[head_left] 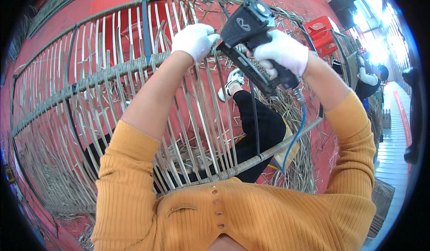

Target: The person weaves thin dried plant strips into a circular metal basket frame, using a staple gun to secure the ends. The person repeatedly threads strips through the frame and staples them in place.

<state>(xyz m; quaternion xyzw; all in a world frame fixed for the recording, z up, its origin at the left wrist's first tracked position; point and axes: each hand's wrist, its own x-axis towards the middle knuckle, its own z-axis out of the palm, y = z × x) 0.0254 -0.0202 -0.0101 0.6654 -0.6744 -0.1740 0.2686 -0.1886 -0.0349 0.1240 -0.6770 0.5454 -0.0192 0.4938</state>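
Observation:
My right hand, in a white glove, is wrapped round the handle of a black air nail gun. A blue hose hangs from the end of its grip. The gun's nose points down and left, close to the wrapped middle bar of a large woven frame. Just left of the gun, my gloved left hand is closed near that bar; whatever lies between its fingers is hidden. Pale thin strips run crosswise over the frame, some with loose ends. The frame's near wrapped rail passes in front of my body.
Cut strip scraps litter the red floor, heaped at the right of the frame. A red plastic chair stands at the back right. Farther right, another person is by more frames. My legs lie beneath the frame.

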